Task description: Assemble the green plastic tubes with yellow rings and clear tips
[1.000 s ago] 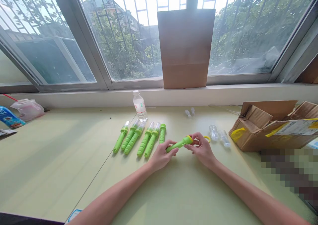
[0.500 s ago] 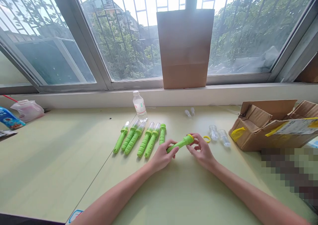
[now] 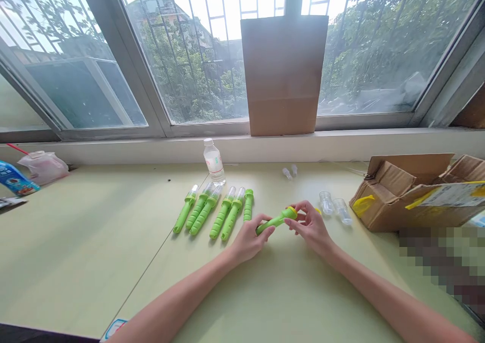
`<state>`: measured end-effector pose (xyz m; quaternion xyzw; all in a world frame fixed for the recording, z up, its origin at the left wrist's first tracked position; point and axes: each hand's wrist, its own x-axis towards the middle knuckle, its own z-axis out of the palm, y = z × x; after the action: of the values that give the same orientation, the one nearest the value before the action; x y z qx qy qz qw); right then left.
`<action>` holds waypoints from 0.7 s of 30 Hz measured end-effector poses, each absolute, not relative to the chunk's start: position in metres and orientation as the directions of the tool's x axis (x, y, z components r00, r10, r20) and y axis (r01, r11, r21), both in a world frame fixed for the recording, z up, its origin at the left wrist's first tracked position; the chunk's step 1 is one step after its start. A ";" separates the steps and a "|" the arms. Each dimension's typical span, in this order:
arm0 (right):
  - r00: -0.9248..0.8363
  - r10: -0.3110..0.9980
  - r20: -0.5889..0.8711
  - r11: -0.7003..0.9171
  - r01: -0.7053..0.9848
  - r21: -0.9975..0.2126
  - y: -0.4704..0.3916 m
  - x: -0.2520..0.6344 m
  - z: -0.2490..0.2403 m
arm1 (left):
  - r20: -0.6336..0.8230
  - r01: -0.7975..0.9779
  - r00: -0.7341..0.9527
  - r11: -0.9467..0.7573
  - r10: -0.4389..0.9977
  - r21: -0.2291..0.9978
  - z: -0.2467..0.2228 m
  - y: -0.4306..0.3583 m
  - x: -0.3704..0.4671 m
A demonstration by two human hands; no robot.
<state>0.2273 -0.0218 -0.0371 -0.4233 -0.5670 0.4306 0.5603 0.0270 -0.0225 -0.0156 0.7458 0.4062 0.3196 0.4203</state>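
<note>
My left hand (image 3: 250, 238) is closed round the lower part of a green tube (image 3: 276, 222), which tilts up to the right. At its far end sits a yellow ring (image 3: 291, 211), and the fingers of my right hand (image 3: 308, 226) pinch the tube there. Just behind my right hand a second yellow ring (image 3: 318, 211) shows only in part. Left of my hands lie several green tubes with clear caps (image 3: 219, 221). Beside them is a green tube without a clear cap (image 3: 248, 204). Two clear caps (image 3: 342, 211) lie right of my right hand.
A water bottle (image 3: 214, 162) stands behind the tubes. Two small clear pieces (image 3: 290, 172) lie near the back. An open cardboard box (image 3: 413, 201) is at the right. A pinkish bag (image 3: 44, 167) and a blue packet (image 3: 17, 179) lie at the far left.
Both hands and the held tube have shifted slightly to the right. My right hand now covers most of the loose yellow ring.
</note>
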 end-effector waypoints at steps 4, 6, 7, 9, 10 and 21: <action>0.000 0.960 0.279 0.279 0.001 -0.960 -0.024 0.225 -0.036 | 0.128 0.324 0.473 -0.307 0.872 0.895 -0.013 -0.023 0.027; 0.017 0.962 0.271 0.271 0.008 -0.962 -0.025 0.224 -0.036 | 0.115 0.322 0.471 -0.292 0.875 0.901 -0.012 -0.023 0.027; 0.023 0.963 0.267 0.267 0.010 -0.964 -0.025 0.223 -0.036 | 0.108 0.322 0.469 -0.284 0.876 0.903 -0.012 -0.023 0.027; 0.035 0.965 0.262 0.261 0.018 -0.965 -0.025 0.222 -0.037 | 0.099 0.320 0.465 -0.271 0.880 0.908 -0.012 -0.023 0.027; 0.040 0.964 0.262 0.261 0.022 -0.965 -0.025 0.222 -0.037 | 0.096 0.317 0.462 -0.265 0.881 0.911 -0.012 -0.023 0.027; 0.001 0.950 0.314 0.312 0.094 -0.945 -0.025 0.223 -0.039 | 0.086 0.290 0.449 -0.236 0.890 0.928 -0.013 -0.021 0.025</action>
<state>0.2226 -0.0248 -0.0388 -0.4409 -0.5915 0.3866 0.5533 0.0253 -0.0207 -0.0131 0.7156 0.4119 0.3255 0.4607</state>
